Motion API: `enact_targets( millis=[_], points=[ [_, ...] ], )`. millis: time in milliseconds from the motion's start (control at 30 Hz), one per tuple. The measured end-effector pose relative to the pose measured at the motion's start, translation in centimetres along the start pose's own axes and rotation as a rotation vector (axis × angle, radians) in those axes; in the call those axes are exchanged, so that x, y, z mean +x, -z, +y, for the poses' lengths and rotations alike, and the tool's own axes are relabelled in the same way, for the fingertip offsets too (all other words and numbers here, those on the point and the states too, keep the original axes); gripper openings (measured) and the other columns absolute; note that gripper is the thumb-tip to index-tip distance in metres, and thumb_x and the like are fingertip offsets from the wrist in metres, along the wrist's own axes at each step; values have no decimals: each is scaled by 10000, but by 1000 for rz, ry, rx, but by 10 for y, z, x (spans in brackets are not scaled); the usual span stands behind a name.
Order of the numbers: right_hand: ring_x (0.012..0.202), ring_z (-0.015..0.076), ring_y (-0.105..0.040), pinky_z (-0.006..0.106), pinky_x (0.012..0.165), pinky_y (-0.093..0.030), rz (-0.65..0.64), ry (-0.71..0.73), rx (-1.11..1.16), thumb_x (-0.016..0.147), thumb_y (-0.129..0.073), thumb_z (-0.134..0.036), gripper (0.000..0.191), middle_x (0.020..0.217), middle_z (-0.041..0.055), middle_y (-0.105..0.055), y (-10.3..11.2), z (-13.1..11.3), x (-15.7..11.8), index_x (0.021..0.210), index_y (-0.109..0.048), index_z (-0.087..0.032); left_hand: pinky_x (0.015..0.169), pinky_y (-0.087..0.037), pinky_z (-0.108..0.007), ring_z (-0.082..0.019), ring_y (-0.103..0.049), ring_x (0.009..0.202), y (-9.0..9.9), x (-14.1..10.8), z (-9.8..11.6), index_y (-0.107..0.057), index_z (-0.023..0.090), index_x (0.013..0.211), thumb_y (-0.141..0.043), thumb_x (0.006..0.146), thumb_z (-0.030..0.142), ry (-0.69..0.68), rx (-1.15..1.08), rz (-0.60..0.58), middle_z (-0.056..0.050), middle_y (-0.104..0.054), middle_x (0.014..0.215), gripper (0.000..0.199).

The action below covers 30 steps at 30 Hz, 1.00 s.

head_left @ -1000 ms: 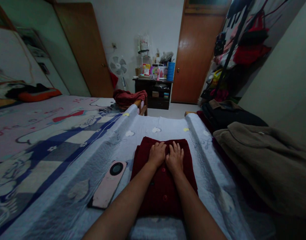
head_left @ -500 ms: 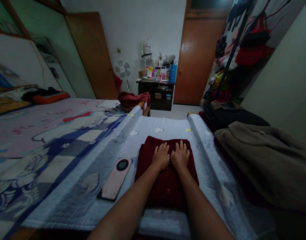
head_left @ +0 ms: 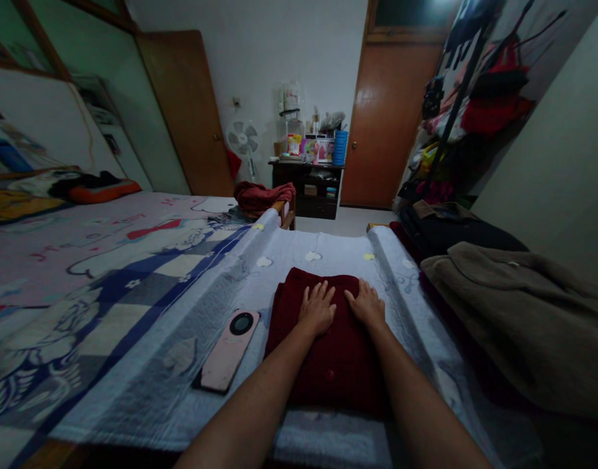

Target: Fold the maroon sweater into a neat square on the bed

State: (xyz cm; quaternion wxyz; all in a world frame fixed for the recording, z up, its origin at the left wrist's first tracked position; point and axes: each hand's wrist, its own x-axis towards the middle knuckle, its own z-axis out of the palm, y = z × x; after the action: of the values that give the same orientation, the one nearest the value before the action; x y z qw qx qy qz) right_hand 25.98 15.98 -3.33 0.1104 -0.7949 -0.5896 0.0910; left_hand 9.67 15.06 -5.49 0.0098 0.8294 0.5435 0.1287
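Observation:
A dark red garment with buttons [head_left: 331, 355], folded into a thick rectangle, lies on the pale blue cloth [head_left: 311, 251] in front of me. My left hand [head_left: 317, 306] rests flat on its upper middle, fingers spread. Over the garment's upper right edge lies my right hand [head_left: 368, 303], also open, fingers pointing away from me. Neither hand grips the fabric. Left of the garment, a pink phone [head_left: 227, 355] with a round black camera ring lies face down on the cloth.
Folded coats are stacked at the right, a brown one [head_left: 504, 306] and a black one [head_left: 465, 228]. A patterned bed [head_left: 108, 247] stretches left. A crumpled red cloth [head_left: 262, 198] sits beyond it. Farther off stand a fan [head_left: 243, 138], a dark cabinet [head_left: 306, 189] and a wooden door [head_left: 374, 130].
My right hand has slid right, from the garment's middle to its right edge. My left hand stays in nearly the same place, with its thumb spread wider.

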Motion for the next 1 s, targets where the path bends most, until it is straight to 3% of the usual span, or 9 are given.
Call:
enact_targets(
  millis=[67,167,300,433,533,800,1000],
  points=[
    [1393,326,-241,548,1078,-218,23,-17,-7,901,-333,-594,743,1527,145,-295,1,-1,-1,1489,-253,-146,1156,-84,-577,-247,-131,1450,0,0,1,-300,302,1472,-293,949,474,13,6,1,-11,-223,1577,551],
    [1406,367,-174,573,1096,-136,176,3,-63,880,-460,-481,713,1524,184,-280,3,-11,-5,1453,-319,-80,1135,-45,-635,-289,-59,1458,0,0,1,-314,331,1463,-315,935,493,41,10,4,18,-225,1576,552],
    [1400,314,-211,458,1116,-169,378,199,-31,843,-493,-218,584,1516,162,-307,2,-24,-5,1404,-401,-82,1126,-57,-652,-309,-40,1457,-1,1,1,-315,329,1465,-326,931,491,48,1,1,22,-226,1575,558],
    [1259,226,-423,339,1050,-299,343,336,93,868,-393,-120,418,1358,124,-517,-8,-24,0,1229,-601,-150,1127,-80,-648,-302,-42,1457,-4,0,0,-308,333,1466,-329,932,485,41,20,21,23,-228,1575,556],
    [1246,222,-432,342,1043,-308,341,363,124,873,-402,-124,387,1322,108,-550,-17,-19,2,1170,-645,-172,1126,-89,-648,-304,-55,1456,-5,0,0,-312,334,1464,-329,933,482,48,34,30,22,-231,1574,551],
    [1337,194,-344,330,1095,-223,302,318,60,896,-365,-148,475,1423,80,-473,-18,-22,-3,1351,-499,-174,1129,-95,-644,-303,-71,1453,-2,0,0,-324,325,1461,-329,934,489,42,26,33,22,-247,1568,552],
    [1380,245,-281,387,1102,-201,256,202,-41,907,-389,-238,509,1504,85,-367,-15,-27,-8,1413,-430,-197,1132,-92,-639,-301,-65,1455,-1,0,1,-314,335,1464,-336,929,485,60,19,2,28,-229,1574,556]
  ],
)
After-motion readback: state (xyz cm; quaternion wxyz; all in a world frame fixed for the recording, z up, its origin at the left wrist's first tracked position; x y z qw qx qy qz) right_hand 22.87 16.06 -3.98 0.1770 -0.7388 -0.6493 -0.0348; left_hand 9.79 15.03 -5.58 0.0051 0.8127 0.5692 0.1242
